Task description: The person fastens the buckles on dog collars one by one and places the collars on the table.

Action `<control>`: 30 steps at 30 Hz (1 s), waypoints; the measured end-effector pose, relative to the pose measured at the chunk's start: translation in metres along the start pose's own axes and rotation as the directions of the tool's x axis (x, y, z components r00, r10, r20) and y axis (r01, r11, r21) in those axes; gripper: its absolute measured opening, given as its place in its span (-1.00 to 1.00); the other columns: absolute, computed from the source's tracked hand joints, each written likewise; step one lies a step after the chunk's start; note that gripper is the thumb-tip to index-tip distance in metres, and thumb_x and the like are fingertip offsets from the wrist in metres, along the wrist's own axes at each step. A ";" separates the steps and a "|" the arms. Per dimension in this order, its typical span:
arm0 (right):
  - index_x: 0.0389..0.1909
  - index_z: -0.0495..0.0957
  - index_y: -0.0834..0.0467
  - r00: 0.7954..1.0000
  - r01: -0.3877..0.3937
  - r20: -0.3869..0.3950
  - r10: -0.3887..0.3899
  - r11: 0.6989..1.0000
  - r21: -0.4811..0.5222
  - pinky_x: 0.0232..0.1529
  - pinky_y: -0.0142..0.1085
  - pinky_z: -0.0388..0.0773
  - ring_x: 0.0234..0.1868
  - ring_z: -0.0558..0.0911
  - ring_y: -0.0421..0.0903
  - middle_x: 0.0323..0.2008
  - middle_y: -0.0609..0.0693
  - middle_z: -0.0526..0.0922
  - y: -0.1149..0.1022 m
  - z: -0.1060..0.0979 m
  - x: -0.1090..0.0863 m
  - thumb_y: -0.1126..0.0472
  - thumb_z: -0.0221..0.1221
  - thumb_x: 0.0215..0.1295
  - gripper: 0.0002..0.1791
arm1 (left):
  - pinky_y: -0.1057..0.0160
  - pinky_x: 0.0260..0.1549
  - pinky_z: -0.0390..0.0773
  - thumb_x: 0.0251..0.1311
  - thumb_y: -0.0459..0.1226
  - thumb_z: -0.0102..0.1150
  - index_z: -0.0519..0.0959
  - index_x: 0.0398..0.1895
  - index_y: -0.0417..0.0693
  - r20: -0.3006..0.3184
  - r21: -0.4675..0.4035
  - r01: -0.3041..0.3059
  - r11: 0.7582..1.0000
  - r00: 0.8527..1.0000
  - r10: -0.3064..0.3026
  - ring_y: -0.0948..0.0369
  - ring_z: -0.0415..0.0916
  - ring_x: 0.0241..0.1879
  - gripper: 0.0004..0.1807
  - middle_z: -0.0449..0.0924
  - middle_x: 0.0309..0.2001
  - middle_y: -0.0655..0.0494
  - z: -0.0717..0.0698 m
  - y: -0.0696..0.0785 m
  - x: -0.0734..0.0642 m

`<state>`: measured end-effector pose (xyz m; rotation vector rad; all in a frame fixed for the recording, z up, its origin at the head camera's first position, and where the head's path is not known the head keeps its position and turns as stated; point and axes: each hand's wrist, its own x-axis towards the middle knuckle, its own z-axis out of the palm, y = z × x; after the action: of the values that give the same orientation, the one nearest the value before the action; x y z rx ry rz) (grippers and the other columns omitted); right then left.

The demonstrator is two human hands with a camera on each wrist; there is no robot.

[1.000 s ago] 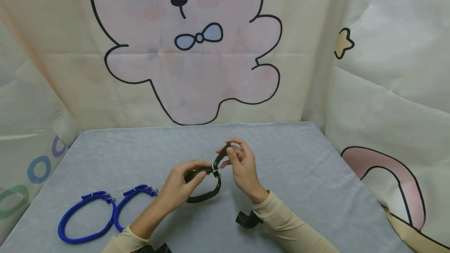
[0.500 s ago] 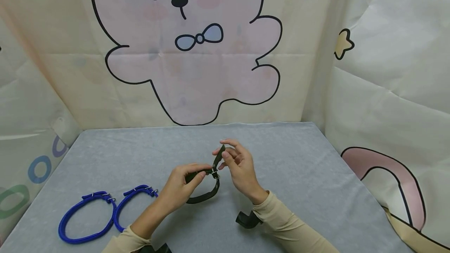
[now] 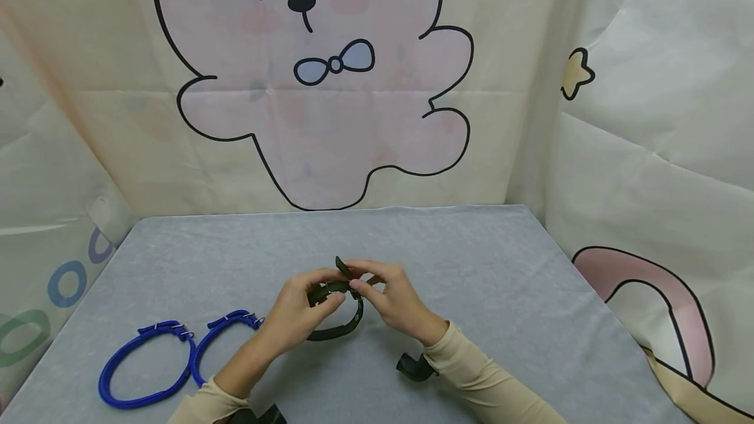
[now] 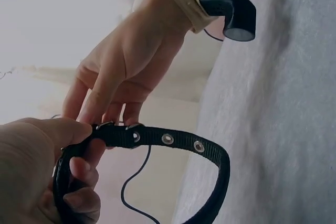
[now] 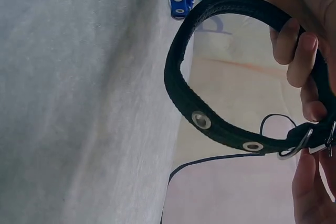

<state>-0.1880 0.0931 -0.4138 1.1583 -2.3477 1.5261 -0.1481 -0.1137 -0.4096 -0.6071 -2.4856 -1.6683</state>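
A dark green strap collar (image 3: 336,332) with metal eyelets, a buckle and a ring is held up in a loop over the table. My left hand (image 3: 299,309) grips its band on the left, thumb on the near side and fingers curled round it, as the left wrist view shows. At the buckle (image 5: 328,140), my right hand (image 3: 396,298) pinches the strap with thumb and fingertips. The strap's free end (image 3: 342,266) sticks up between the two hands. In the left wrist view, the collar's eyelets (image 4: 167,139) face the camera.
Two blue collars (image 3: 144,403) lie buckled in loops on the grey cloth-covered table (image 3: 471,267), left of my left forearm. A black wrist camera (image 3: 415,368) juts from the right sleeve. Behind the table hangs a printed cloth backdrop (image 3: 353,123).
My right hand has come down and left, from the raised strap end to the buckle. The free end now tilts left instead of right. My left hand stays nearly in place.
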 end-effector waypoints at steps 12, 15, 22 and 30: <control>0.32 0.35 0.08 0.999 0.019 -0.047 -0.019 1.000 0.003 -0.24 -0.31 0.65 -0.11 0.72 0.05 -0.08 0.18 0.72 0.003 0.004 0.001 0.31 0.13 0.48 -0.56 | 0.30 -0.22 0.55 0.29 -0.23 0.35 0.61 0.04 -0.10 -0.067 -0.088 0.139 0.986 0.987 -0.145 0.29 0.67 -0.20 -0.70 0.79 -0.15 -0.04 -0.007 -0.006 0.003; 0.31 0.38 0.07 0.999 0.012 -0.037 -0.012 1.000 -0.001 -0.25 -0.31 0.65 -0.07 0.71 0.12 -0.04 0.20 0.70 0.004 0.004 0.001 0.30 0.12 0.50 -0.58 | 0.22 -0.10 0.57 0.26 -0.22 0.38 0.66 0.00 -0.03 -0.084 -0.083 0.171 0.982 0.981 -0.177 0.22 0.70 -0.10 -0.73 0.80 -0.17 0.03 -0.006 -0.007 0.004; 0.32 0.41 0.04 1.000 0.008 -0.021 -0.009 0.999 -0.036 -0.20 -0.30 0.65 -0.03 0.70 0.15 0.09 0.12 0.66 0.005 0.003 -0.001 0.30 0.11 0.50 -0.58 | 0.18 -0.07 0.58 0.27 -0.25 0.36 0.66 0.02 -0.06 -0.078 -0.062 0.120 0.991 0.989 -0.124 0.18 0.70 -0.08 -0.72 0.78 -0.12 0.00 -0.005 -0.012 0.004; 0.34 0.38 0.01 1.000 0.019 -0.007 -0.019 0.996 -0.091 -0.18 -0.30 0.64 -0.04 0.69 -0.03 0.07 0.06 0.67 0.006 0.003 0.000 0.32 0.13 0.49 -0.55 | 0.31 -0.16 0.57 0.26 -0.30 0.35 0.66 0.01 -0.08 -0.069 -0.064 0.099 0.993 0.992 -0.103 0.26 0.68 -0.15 -0.74 0.77 -0.14 -0.03 -0.004 -0.015 0.004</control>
<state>-0.1906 0.0919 -0.4201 1.1479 -2.3671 1.3988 -0.1576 -0.1212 -0.4199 -0.4249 -2.4622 -1.7726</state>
